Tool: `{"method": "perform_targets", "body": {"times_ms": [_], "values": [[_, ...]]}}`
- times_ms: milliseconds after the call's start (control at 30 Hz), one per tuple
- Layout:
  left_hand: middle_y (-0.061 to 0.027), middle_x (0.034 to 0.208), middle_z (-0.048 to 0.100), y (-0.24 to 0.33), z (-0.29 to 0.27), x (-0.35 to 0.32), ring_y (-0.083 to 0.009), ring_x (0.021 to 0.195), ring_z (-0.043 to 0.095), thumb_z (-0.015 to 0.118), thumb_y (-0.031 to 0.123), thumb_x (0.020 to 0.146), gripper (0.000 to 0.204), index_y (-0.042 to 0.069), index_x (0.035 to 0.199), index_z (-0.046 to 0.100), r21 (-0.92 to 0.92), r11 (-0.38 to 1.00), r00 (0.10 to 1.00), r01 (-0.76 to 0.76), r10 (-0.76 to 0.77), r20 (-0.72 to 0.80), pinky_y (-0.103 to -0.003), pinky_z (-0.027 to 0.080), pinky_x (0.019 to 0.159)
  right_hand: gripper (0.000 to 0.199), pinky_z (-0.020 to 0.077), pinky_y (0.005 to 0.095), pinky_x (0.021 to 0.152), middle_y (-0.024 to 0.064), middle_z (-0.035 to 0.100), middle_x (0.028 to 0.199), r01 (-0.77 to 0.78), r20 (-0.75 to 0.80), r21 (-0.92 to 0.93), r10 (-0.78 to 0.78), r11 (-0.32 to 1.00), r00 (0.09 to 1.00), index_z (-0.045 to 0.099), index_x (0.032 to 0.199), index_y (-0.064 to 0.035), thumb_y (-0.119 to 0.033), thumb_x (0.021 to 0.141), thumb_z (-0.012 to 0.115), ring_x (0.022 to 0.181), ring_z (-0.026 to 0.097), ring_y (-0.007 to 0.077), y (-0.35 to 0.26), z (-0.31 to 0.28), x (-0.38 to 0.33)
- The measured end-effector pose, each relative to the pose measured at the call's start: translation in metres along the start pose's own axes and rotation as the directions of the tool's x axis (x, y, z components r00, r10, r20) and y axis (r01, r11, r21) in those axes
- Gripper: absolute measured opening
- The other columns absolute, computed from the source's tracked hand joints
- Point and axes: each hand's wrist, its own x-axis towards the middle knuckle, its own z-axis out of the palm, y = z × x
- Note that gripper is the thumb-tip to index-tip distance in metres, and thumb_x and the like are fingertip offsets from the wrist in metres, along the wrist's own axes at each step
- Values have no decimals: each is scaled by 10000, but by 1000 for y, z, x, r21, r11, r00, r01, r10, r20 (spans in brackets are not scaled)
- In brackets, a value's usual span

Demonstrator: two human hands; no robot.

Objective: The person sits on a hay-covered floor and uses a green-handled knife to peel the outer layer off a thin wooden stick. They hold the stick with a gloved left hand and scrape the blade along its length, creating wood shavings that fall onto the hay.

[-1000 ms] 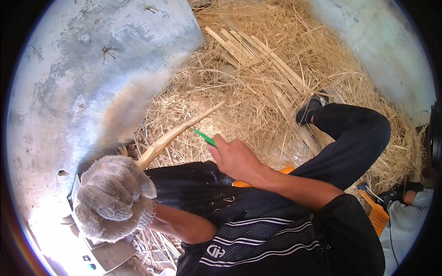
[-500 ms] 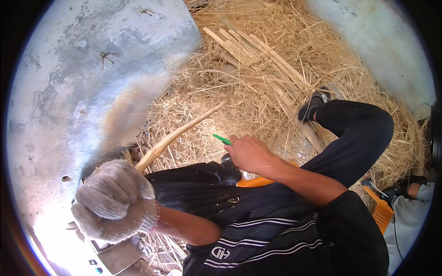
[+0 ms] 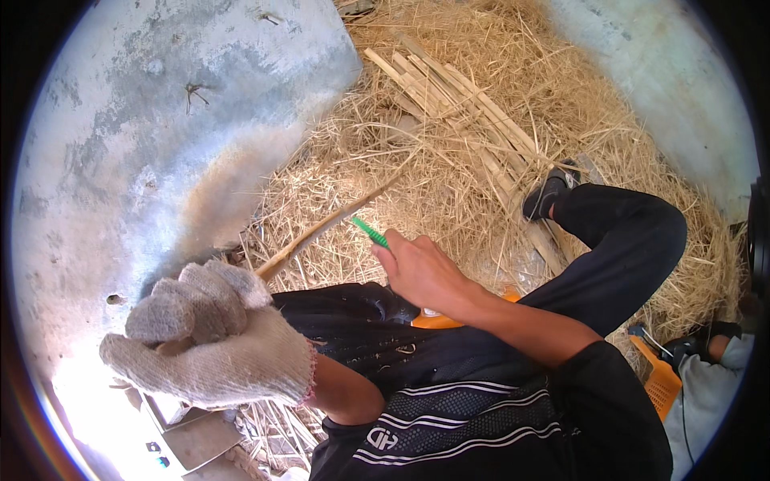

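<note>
Rising slightly, right hand point(image 3: 425, 272) grips green tool point(image 3: 370, 232); gloved left hand point(image 3: 210, 337) steady.

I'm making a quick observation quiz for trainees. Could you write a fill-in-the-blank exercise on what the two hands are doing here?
1. The left hand wears a knitted ____.
2. The left hand grips one end of a long pale strip that reaches out over the ____.
3. The bare right hand holds a tool with a ____ handle.
4. The pile of split slats lies on the straw, beyond the person's ____.

Missing words: glove; straw; green; shoe
</note>
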Motion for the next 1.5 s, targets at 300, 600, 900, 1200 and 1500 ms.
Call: {"method": "perform_targets", "body": {"times_ms": [300, 600, 900, 1200, 1500], "values": [[37, 426, 275, -4, -14, 5, -84, 305, 199, 385, 392, 1010, 561, 168, 495, 377, -239, 966, 970, 94, -34, 241, -266, 211, 246, 303, 488, 508, 503, 233, 560, 537, 41, -58, -153, -50, 987, 997, 549, 983, 47, -253, 977, 507, 509, 592, 446, 15, -1, 9], [29, 427, 282, -4, -12, 5, -89, 307, 217, 397, 388, 1008, 535, 148, 531, 433, -201, 978, 981, 52, -12, 194, -275, 242, 247, 310, 430, 489, 478, 226, 566, 556, -68, -97, -85, 60, 994, 993, 559, 958, 37, -262, 992, 486, 491, 575, 404, 53, 21, 13], [35, 435, 268, -5, -15, 5, -88, 317, 212, 410, 390, 1005, 529, 157, 530, 430, -226, 972, 980, 70, -24, 200, -272, 241, 250, 263, 450, 485, 485, 230, 556, 542, 191, -104, -37, -194, 981, 976, 555, 977, 47, -212, 974, 512, 489, 582, 418, 34, 29, 5], [46, 438, 247, -1, -4, 1, -80, 329, 212, 386, 425, 1009, 562, 169, 510, 409, -138, 989, 996, 49, -38, 80, -270, 230, 260, 277, 425, 477, 427, 210, 532, 502, 301, -139, 18, -296, 953, 945, 530, 968, 25, -250, 988, 504, 452, 571, 397, 19, 29, 8], [45, 439, 242, -7, -17, 11, -77, 344, 224, 408, 444, 1009, 547, 168, 536, 386, -161, 985, 998, 59, -53, 42, -253, 226, 295, 285, 435, 492, 454, 188, 538, 522, 288, -84, -99, -296, 953, 951, 510, 1001, 41, -243, 985, 503, 434, 539, 408, 18, 30, 14]]}}
